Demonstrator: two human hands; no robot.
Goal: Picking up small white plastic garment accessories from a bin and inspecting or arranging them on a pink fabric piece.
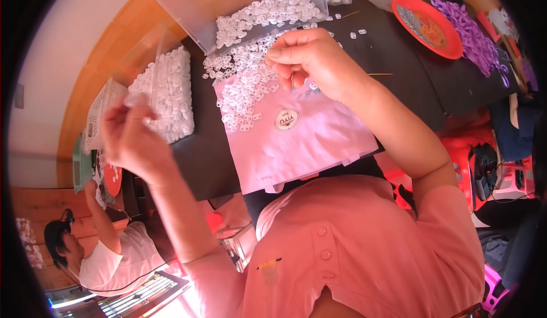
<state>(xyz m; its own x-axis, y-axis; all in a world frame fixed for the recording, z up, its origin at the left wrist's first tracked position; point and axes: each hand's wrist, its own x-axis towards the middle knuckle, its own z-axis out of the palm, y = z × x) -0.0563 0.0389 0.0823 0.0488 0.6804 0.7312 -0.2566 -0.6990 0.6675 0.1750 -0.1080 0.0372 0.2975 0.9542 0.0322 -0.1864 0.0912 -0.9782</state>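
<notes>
From here, in the head view, the left hand (134, 136) blurs beside packed white pieces (174, 101), half-curled, something whitish at its fingertips; I can't tell how firmly. The right hand (307, 59), thumb near forefinger, hovers over flat white pieces (244, 103), its catch unclear. Tugging the pink cloth (319, 144) beneath could scatter them.
</notes>
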